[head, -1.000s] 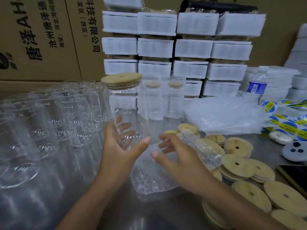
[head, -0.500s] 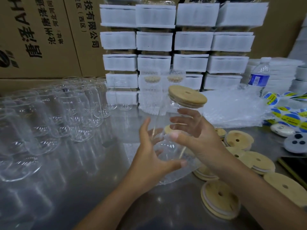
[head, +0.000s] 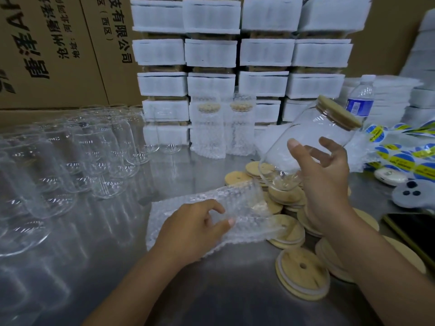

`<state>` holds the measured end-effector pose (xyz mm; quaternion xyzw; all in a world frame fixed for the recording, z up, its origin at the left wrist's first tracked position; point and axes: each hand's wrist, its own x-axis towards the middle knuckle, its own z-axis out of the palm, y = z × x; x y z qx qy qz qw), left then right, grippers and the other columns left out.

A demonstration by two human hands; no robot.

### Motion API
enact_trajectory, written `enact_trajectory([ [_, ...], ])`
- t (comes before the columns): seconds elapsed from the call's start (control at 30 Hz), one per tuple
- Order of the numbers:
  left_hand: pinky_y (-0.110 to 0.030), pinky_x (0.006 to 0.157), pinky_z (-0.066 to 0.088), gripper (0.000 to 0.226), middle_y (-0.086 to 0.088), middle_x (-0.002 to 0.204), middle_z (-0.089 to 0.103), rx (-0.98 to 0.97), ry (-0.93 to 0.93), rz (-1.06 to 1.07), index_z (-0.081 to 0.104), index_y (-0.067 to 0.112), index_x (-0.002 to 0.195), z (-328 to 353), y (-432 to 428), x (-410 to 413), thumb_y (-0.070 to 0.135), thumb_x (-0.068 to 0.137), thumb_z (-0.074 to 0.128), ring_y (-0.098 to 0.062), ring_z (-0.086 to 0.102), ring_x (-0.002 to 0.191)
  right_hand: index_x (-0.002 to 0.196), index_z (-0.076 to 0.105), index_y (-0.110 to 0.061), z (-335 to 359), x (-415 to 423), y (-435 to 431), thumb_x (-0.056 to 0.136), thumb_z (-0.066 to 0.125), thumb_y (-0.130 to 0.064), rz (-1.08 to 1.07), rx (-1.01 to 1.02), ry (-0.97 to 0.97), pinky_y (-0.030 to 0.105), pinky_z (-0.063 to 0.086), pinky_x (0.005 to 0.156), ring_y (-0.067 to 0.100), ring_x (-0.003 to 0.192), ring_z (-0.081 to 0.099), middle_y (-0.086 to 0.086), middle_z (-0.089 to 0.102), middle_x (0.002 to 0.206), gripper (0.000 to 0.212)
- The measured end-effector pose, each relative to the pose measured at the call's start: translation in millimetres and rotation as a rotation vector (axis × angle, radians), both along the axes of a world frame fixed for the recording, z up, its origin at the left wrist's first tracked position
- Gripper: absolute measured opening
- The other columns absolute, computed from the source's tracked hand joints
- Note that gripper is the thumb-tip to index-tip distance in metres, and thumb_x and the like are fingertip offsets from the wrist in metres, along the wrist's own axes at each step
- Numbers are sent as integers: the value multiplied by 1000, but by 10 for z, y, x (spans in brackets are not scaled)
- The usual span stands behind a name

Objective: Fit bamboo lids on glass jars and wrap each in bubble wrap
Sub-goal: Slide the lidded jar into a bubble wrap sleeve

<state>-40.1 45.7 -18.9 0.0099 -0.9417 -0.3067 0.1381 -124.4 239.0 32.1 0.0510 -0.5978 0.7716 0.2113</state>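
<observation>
Your right hand [head: 322, 184] holds the glass jar [head: 303, 142] up off the table, thumb across the near wall, fingers loosely spread behind the glass. Your grip sits low on the body, near the base. The jar is tilted, its mouth pointing up and to the right. The bamboo lid [head: 339, 114] is seated on its mouth.

Your left hand [head: 195, 229] is down on the bubble wrap piece [head: 240, 201], fingers curled, thumb and fingers pinching the wrap. The wrap lies flat on the steel table [head: 211, 290], just below and left of the raised jar, and its right end overlaps the lid pile. Jar and wrap are apart, not touching.

Loose bamboo lids [head: 302, 274] are heaped on the table under and around your right wrist. Some show a center hole and a white seal ring.

Rows of empty glass jars [head: 98, 149] fill the left side of the table, none with lids. Two wrapped jars [head: 208, 128] stand upright side by side at center back, their lids dimly visible through the bubbles.

Behind them are stacked white foam-sleeved packs [head: 211, 52], four columns wide. Printed cardboard cartons [head: 58, 43] stand at back left. On the right are a water bottle [head: 360, 102], blue and yellow stickers [head: 400, 156], and a dark phone [head: 416, 231] at the table edge.
</observation>
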Motion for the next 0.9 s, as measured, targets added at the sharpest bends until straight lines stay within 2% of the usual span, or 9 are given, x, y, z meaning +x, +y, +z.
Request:
enact_trajectory([
  [0.1,-21,50,28,24,12,45,46,-134,-27,32,52,44,78,12,-10,16,66,74,63,-2,46,48,117,44,-33,-13,-8,11,72,78,-42,-18,-8,-15,15,44,60,-2,95,58,-14,57,107,57],
  [0.17,-22,49,29,23,14,41,48,-104,-32,24,53,39,72,1,-10,17,57,78,67,-1,47,44,117,45,-33,-18,-5,9,72,77,-42,-10,-17,-22,16,45,61,-3,94,59,-13,58,108,56],
  [0.27,-24,50,38,21,13,40,48,45,12,17,57,35,68,-19,-37,-5,38,84,69,-5,47,41,118,46,-31,-11,8,8,73,75,-43,15,-48,-34,24,48,72,-1,95,61,-8,62,111,55],
  [0.37,-15,48,34,17,11,41,43,248,96,26,61,32,70,-12,-85,-35,32,85,69,-4,41,40,115,48,-30,15,15,13,74,74,-43,49,-82,-36,30,51,80,4,97,63,-7,64,107,51],
  [0.43,-12,48,34,13,10,42,43,333,149,35,64,29,73,-2,-114,-44,28,85,70,-3,40,40,111,49,-31,30,30,11,71,75,-46,90,-89,-25,29,51,78,4,95,64,-8,64,104,50],
  [0.57,-10,49,33,13,9,49,41,420,222,32,66,31,74,14,-130,-48,27,86,68,-4,39,46,107,51,-35,35,73,4,48,73,-58,165,-2,1,25,51,73,1,88,66,-9,65,102,67],
  [0.73,-8,60,36,13,3,68,59,481,330,29,68,35,74,49,-108,-35,28,85,67,0,46,59,109,56,-29,7,109,-13,44,84,-54,346,69,-19,32,53,77,8,91,70,-6,72,97,75],
  [0.83,-10,72,42,9,12,80,69,564,380,-3,69,43,75,91,-86,-23,38,80,64,1,58,72,107,57,-26,-22,130,-44,57,77,-48,406,107,-21,32,51,84,10,92,70,-7,74,95,58],
  [0.9,-17,81,46,9,14,88,71,601,413,-20,70,44,79,108,-79,-23,44,76,61,-1,64,83,108,57,-24,-45,147,-72,64,72,-41,445,126,-17,28,50,85,11,95,70,-6,74,97,50],
])
